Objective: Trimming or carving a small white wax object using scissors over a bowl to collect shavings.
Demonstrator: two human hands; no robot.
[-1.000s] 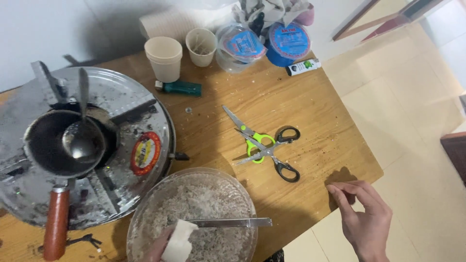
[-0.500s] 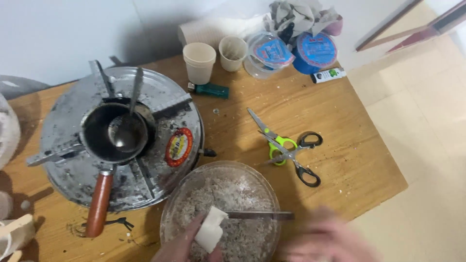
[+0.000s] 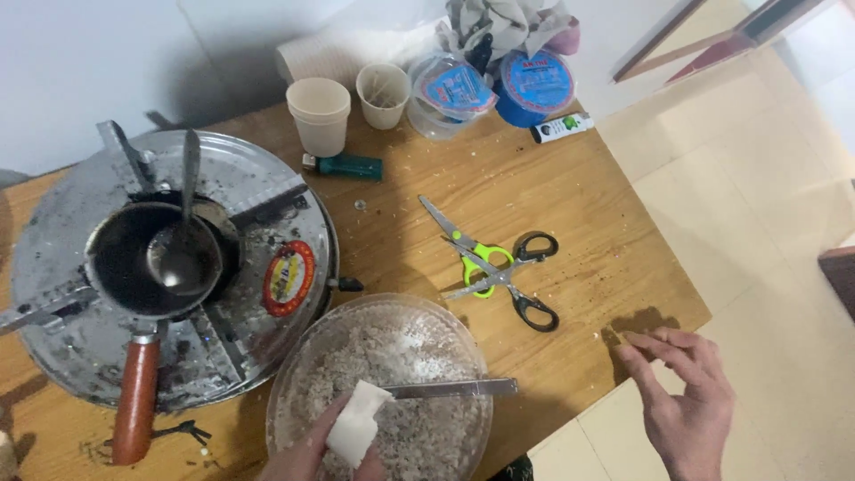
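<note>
Down at the lower edge, the left hand [image 3: 325, 450] pinches a white block [image 3: 358, 424] over the glass bowl [image 3: 294, 392], beside a knife [image 3: 454, 388]. Right hand [image 3: 681, 396] hovers at the desk [image 3: 570, 205] corner, palm down, fingers loosely curled, holding nothing.

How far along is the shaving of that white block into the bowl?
Done: pale shavings already cover the clear bowl. In hand: the left hand holds the white block beside the knife. Left: that chunk is still whole; the right hand is empty.
</note>
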